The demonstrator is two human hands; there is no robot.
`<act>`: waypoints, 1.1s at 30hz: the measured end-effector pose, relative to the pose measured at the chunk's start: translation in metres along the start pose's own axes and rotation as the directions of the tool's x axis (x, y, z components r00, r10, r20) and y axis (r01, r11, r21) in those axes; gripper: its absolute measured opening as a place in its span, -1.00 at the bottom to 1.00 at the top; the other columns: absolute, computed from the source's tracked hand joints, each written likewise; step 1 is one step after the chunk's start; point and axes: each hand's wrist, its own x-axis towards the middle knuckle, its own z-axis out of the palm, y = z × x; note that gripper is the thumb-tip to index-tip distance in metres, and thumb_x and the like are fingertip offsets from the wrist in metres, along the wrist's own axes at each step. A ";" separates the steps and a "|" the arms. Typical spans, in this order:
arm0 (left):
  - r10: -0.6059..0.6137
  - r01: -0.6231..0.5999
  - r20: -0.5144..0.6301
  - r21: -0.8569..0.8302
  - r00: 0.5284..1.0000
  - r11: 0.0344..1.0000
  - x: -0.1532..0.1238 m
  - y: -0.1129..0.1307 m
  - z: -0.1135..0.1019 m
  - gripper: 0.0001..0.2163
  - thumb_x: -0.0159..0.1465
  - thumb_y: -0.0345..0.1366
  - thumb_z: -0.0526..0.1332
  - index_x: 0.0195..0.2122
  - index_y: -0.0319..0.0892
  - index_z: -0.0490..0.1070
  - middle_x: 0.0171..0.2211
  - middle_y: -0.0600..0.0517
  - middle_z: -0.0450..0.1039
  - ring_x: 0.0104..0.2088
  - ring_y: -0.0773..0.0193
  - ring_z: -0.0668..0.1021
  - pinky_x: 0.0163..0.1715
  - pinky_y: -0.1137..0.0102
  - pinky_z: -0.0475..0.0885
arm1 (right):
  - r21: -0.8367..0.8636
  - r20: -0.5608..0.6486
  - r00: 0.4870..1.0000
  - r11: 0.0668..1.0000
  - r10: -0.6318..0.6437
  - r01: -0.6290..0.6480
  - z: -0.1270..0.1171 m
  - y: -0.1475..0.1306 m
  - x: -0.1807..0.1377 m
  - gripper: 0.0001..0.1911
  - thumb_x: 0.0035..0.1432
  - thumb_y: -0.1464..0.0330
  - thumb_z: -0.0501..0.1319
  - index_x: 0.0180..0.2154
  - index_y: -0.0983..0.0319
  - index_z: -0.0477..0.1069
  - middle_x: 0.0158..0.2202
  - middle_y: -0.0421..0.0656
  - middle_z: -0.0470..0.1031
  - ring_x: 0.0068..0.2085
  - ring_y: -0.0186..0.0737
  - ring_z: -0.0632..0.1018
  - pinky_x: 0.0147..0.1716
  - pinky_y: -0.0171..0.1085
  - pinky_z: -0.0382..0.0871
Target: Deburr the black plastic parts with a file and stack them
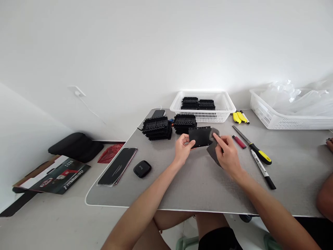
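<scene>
My left hand point(183, 148) pinches the left edge of a flat black plastic part point(200, 136) held just above the grey table point(161, 194). My right hand point(227, 152) is closed on a dark grey sheet point(213, 150), like sandpaper, pressed against the part's right edge. Two stacks of similar black parts stand just behind, one stack point(157, 127) to the left and another stack point(184, 123) in the middle. More black parts lie in a white basket point(223, 104) at the back.
A red lighter point(239, 141), a file with a yellow-black handle point(253, 146) and a marker point(262, 169) lie right of my hands. A phone point(118, 166) and small black case point(142, 168) sit left. A second white basket point(270, 119) holds plastic bags. Another person's arm point(325, 198) shows at the right edge.
</scene>
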 end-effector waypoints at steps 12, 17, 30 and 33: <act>-0.071 0.073 0.021 -0.124 0.997 0.990 0.000 -0.009 0.003 -0.63 -0.01 -0.18 0.42 -0.28 -0.15 0.30 -0.36 0.06 0.50 -0.34 0.25 0.58 -0.30 0.27 0.56 | -0.115 0.399 0.913 0.984 -0.081 0.138 0.013 -0.005 -0.007 -0.56 0.20 0.54 0.01 0.05 0.24 0.44 -0.22 -0.06 0.34 -0.32 -0.23 0.43 -0.33 -0.25 0.40; -0.068 0.073 0.058 -0.102 0.996 0.992 0.002 -0.008 0.001 -0.66 0.05 -0.21 0.38 -0.20 -0.15 0.33 -0.32 0.02 0.51 -0.28 0.22 0.58 -0.21 0.23 0.55 | -0.054 0.036 0.999 0.998 0.032 -0.030 0.009 0.005 -0.004 -0.53 0.25 0.50 -0.04 0.15 0.21 0.35 -0.16 -0.03 0.31 -0.22 -0.19 0.45 -0.26 -0.23 0.42; -0.028 0.037 0.155 -0.055 0.988 0.998 -0.012 -0.007 0.013 -0.56 0.03 -0.37 0.34 -0.03 -0.12 0.36 -0.36 0.08 0.45 -0.35 0.28 0.57 -0.17 0.20 0.55 | -0.343 0.293 0.955 0.926 -0.056 0.159 0.006 0.015 0.004 -0.48 0.27 0.54 -0.06 0.21 0.18 0.30 -0.13 0.03 0.33 -0.21 -0.11 0.40 -0.26 -0.18 0.38; -0.022 0.024 0.078 -0.029 0.997 0.999 -0.006 -0.003 0.006 -0.56 0.05 -0.38 0.33 0.00 -0.11 0.37 -0.37 0.07 0.44 -0.33 0.28 0.56 -0.12 0.20 0.53 | -0.357 0.205 0.978 0.933 0.045 0.032 0.004 0.023 0.003 -0.50 0.27 0.54 -0.08 0.18 0.22 0.32 -0.15 0.03 0.32 -0.23 -0.11 0.41 -0.34 -0.20 0.37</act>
